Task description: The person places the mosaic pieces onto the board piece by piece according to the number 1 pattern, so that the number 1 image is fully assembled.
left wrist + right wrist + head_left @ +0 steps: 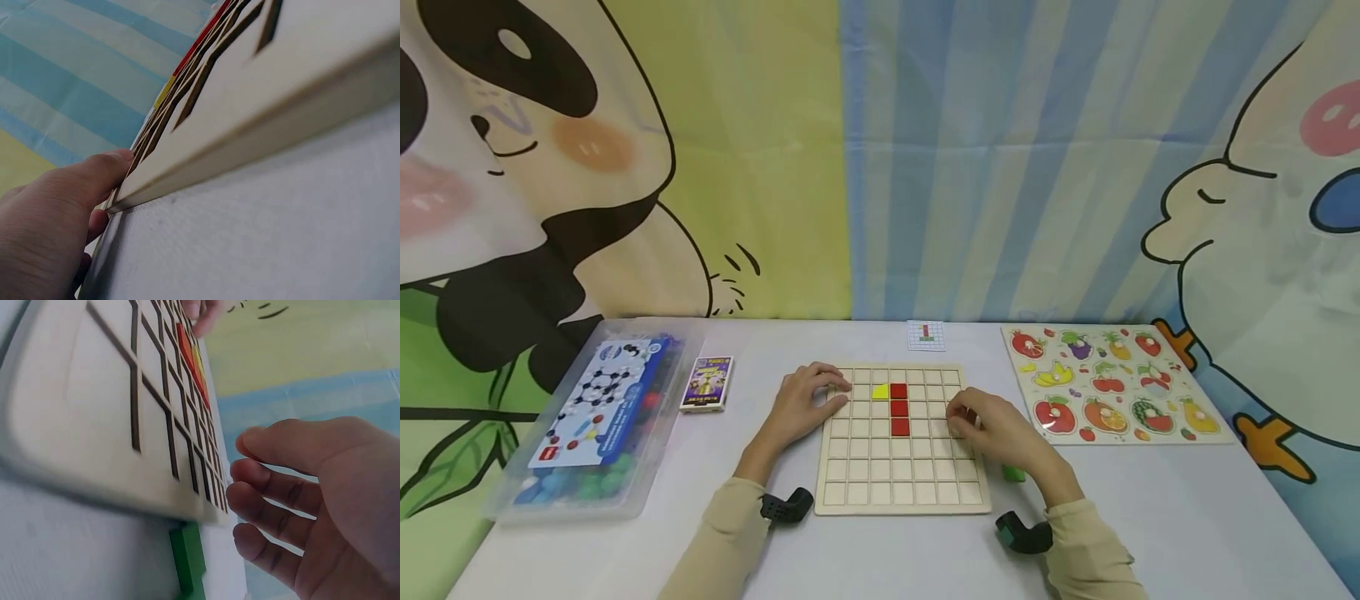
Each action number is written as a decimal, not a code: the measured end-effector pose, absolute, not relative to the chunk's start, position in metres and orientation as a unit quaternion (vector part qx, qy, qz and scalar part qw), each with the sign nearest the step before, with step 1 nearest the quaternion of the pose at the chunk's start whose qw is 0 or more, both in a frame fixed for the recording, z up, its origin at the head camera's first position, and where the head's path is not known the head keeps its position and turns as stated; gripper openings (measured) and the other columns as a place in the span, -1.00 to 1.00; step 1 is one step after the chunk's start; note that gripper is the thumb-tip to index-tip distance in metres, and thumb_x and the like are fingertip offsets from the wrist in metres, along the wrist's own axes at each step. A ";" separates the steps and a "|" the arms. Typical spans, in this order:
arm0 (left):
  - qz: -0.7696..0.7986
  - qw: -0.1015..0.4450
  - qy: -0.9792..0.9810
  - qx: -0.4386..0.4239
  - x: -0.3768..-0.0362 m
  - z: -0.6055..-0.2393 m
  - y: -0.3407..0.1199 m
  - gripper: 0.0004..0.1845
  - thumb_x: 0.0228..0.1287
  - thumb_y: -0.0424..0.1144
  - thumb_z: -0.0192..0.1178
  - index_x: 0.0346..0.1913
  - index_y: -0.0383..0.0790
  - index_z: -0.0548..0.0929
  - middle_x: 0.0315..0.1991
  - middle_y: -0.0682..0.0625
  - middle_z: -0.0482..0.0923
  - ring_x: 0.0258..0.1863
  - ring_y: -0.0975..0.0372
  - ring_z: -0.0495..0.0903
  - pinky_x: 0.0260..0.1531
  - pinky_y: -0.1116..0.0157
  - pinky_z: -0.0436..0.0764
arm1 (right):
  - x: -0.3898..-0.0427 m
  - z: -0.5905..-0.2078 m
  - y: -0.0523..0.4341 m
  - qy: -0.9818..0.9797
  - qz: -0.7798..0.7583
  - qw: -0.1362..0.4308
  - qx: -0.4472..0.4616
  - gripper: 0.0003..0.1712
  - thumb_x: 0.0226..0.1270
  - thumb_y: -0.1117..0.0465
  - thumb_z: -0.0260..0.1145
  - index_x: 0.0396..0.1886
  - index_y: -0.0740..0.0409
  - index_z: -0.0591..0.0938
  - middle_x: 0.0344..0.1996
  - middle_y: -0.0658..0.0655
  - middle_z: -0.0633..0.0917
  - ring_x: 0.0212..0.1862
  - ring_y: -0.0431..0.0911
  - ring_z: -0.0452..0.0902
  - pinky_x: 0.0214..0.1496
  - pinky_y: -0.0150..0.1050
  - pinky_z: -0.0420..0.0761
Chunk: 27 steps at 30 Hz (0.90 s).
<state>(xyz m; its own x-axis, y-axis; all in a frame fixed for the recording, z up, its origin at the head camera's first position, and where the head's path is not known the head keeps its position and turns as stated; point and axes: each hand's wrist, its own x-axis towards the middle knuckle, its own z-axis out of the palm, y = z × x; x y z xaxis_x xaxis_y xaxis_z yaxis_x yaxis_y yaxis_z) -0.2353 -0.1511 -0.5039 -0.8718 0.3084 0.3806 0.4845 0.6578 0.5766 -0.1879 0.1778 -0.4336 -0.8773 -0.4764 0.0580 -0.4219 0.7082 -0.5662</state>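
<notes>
Grid board (902, 498) is lying flat on the white table (1195, 517), lower middle of the frame. Three red squares (899, 408) are sitting on it in a vertical column, above the board's middle; a yellow piece (880, 392) is sitting just left of the top red one. My left hand (799, 406) is touching the board's upper-left edge, fingers loose, thumb and forefinger apart. My right hand (998, 427) is hovering by the right edge, fingers bent loosely, pinching nothing in the right wrist view. A green block (1013, 473) is lying just beside the board's lower right, partly hidden by my arm. A gridded card (926, 336) is lying above the board, top of the table. Fruit puzzle (1150, 440) is lying at right; a small box (707, 384) and a clear plastic case (651, 475) are sitting at left.
</notes>
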 end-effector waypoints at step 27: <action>-0.356 0.117 -0.902 -0.214 -0.234 -0.501 -0.152 -0.86 0.16 -0.09 0.32 -0.20 0.08 0.69 -0.02 0.09 0.57 -0.06 0.15 0.49 -0.01 0.06 0.28 | -0.177 -0.426 0.213 0.935 -0.261 0.134 -0.201 -0.71 0.12 0.27 0.41 -0.13 0.14 0.60 -0.45 0.03 0.47 -0.38 -0.17 0.34 -0.41 -0.38 0.36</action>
